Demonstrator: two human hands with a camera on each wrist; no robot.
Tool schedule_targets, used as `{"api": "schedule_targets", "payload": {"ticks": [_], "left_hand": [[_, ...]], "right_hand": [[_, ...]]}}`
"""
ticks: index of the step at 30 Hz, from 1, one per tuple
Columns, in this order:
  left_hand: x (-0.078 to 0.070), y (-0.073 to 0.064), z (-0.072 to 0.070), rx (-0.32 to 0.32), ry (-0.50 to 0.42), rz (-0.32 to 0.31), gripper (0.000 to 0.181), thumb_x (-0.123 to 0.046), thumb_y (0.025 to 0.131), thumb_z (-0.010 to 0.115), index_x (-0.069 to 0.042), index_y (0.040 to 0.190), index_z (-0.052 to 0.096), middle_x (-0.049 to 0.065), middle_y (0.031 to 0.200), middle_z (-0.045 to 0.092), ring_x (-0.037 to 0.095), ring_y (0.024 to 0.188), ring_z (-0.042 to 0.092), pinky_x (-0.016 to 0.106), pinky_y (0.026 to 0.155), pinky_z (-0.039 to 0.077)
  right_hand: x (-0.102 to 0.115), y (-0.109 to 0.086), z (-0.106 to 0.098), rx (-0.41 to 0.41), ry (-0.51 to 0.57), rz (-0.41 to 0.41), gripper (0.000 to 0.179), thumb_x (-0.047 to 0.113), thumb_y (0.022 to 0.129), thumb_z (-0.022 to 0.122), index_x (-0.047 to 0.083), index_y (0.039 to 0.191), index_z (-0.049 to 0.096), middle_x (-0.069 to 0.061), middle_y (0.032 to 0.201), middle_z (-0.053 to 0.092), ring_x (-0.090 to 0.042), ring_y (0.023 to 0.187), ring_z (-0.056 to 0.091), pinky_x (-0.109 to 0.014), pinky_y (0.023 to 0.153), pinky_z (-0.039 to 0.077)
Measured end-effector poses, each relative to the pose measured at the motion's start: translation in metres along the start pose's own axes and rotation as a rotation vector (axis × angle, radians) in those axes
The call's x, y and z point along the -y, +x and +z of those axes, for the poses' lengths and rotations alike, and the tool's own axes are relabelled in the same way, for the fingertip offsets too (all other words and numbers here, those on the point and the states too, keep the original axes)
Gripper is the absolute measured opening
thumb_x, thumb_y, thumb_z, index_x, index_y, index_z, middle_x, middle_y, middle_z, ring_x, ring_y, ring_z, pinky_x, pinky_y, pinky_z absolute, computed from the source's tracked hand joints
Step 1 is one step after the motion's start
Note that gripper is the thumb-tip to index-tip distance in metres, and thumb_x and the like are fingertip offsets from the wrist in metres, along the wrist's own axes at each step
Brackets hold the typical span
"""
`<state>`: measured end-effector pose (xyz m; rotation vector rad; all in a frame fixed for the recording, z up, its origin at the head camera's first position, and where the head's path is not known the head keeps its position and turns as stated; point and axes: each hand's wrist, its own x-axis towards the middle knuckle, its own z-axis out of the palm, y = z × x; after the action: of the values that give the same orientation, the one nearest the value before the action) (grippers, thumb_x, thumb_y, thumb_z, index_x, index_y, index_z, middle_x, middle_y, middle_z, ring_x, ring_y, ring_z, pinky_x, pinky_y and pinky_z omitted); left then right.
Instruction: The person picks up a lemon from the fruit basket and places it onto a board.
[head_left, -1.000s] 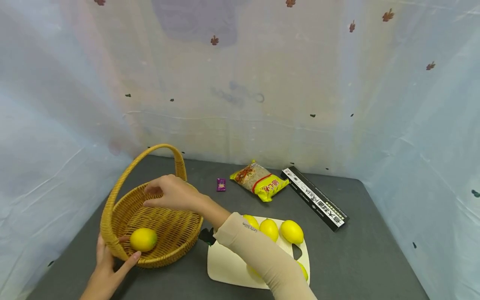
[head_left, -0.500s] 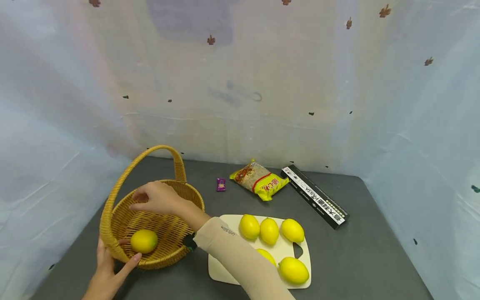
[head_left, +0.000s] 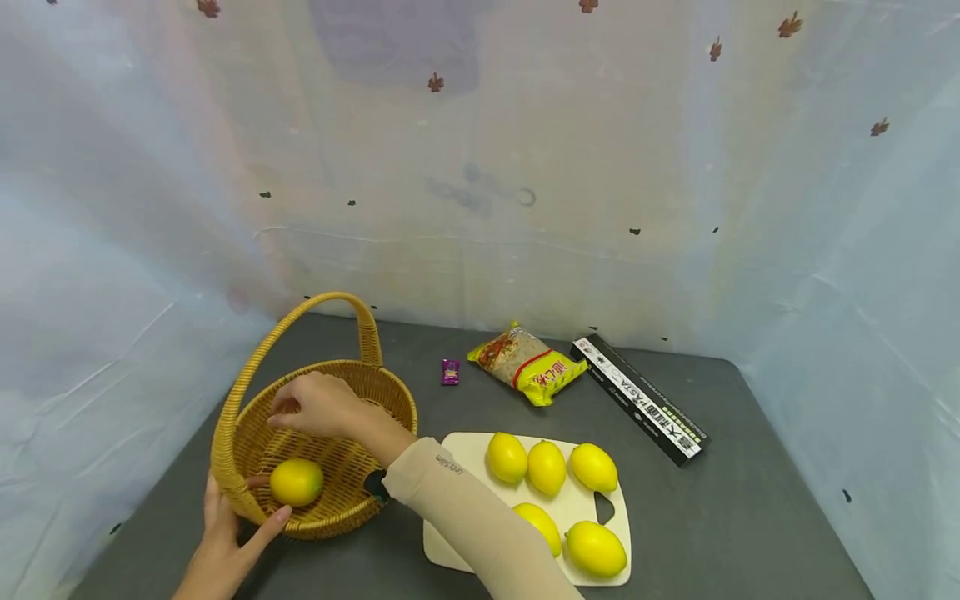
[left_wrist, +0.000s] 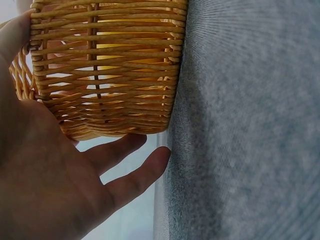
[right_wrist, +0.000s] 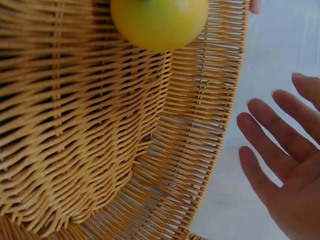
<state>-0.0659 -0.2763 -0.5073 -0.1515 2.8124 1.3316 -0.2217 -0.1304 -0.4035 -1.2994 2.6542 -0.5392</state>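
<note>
A wicker basket (head_left: 356, 382) with a tall arched handle stands at the left of the table. My left hand (head_left: 222, 550) grips its near left side, thumb on the rim and a finger reaching inside. From the left wrist, that hand (left_wrist: 50, 170) shows two fingers stretched beneath the woven wall. A yellow lemon (head_left: 297, 482) with a greenish end lies in the basket beside the left hand. Over the basket's middle hovers my right hand (head_left: 318, 406), holding nothing. Its fingers look loose and spread in the right wrist view, apart from the basket and the lemon (right_wrist: 160, 22).
A cream cutting board (head_left: 576, 502) carrying several lemons (head_left: 547, 467) lies right of the basket, partly under my right sleeve (head_left: 472, 517). Farther back are a small purple packet (head_left: 450, 372), a yellow food bag (head_left: 528, 364) and a long black pasta box (head_left: 641, 398).
My right hand has moved leftward and slightly lower over the basket. Its forearm has shifted left too, uncovering more lemons on the board. The left hand keeps its place on the basket.
</note>
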Motion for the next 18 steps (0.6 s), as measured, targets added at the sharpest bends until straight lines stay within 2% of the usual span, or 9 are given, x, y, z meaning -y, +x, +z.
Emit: {"api": "schedule_targets", "payload": {"ticks": [3, 7, 9, 12, 18], "left_hand": [[-0.001, -0.001, 0.0, 0.002, -0.003, 0.001, 0.067, -0.043, 0.102, 0.055, -0.002, 0.147, 0.027, 0.015, 0.151, -0.044, 0.064, 0.138, -0.011, 0.082, 0.081, 0.03], [0.0, -0.001, 0.0, 0.008, -0.011, 0.006, 0.066, -0.042, 0.103, 0.054, -0.001, 0.146, 0.027, 0.015, 0.15, -0.045, 0.056, 0.139, -0.025, 0.083, 0.081, 0.028], [0.0, -0.001, 0.001, 0.009, -0.012, 0.008, 0.066, -0.041, 0.103, 0.054, 0.0, 0.146, 0.027, 0.016, 0.15, -0.046, 0.053, 0.139, -0.029, 0.084, 0.081, 0.028], [0.0, 0.0, 0.0, 0.01, -0.009, 0.003, 0.066, -0.041, 0.103, 0.054, 0.001, 0.146, 0.026, 0.018, 0.149, -0.046, 0.055, 0.138, -0.029, 0.084, 0.081, 0.028], [-0.002, 0.001, 0.0, 0.024, 0.003, -0.026, 0.069, -0.043, 0.103, 0.054, -0.001, 0.148, 0.023, 0.02, 0.149, -0.046, 0.066, 0.136, -0.013, 0.082, 0.083, 0.032]], "right_hand": [[0.0, 0.0, 0.004, 0.128, 0.027, 0.003, 0.027, 0.036, 0.098, 0.065, 0.023, 0.121, 0.071, 0.017, 0.107, 0.067, 0.008, 0.088, 0.056, -0.008, 0.072, 0.042], [-0.001, 0.001, 0.011, 0.372, 0.115, -0.005, 0.038, 0.028, 0.095, 0.071, 0.014, 0.13, 0.066, 0.009, 0.121, 0.065, 0.002, 0.101, 0.059, -0.01, 0.075, 0.044], [-0.002, 0.002, 0.015, 0.453, 0.152, -0.004, 0.042, 0.024, 0.093, 0.074, 0.013, 0.132, 0.065, 0.007, 0.125, 0.064, -0.001, 0.106, 0.059, -0.01, 0.076, 0.045], [-0.003, 0.002, 0.018, 0.504, 0.186, -0.001, 0.047, 0.022, 0.09, 0.077, 0.014, 0.134, 0.063, 0.007, 0.128, 0.063, -0.003, 0.11, 0.059, -0.011, 0.077, 0.046], [-0.002, 0.004, 0.018, 0.52, 0.18, -0.007, 0.051, 0.023, 0.09, 0.077, 0.015, 0.138, 0.06, 0.007, 0.129, 0.063, -0.001, 0.111, 0.058, -0.01, 0.081, 0.045]]}}
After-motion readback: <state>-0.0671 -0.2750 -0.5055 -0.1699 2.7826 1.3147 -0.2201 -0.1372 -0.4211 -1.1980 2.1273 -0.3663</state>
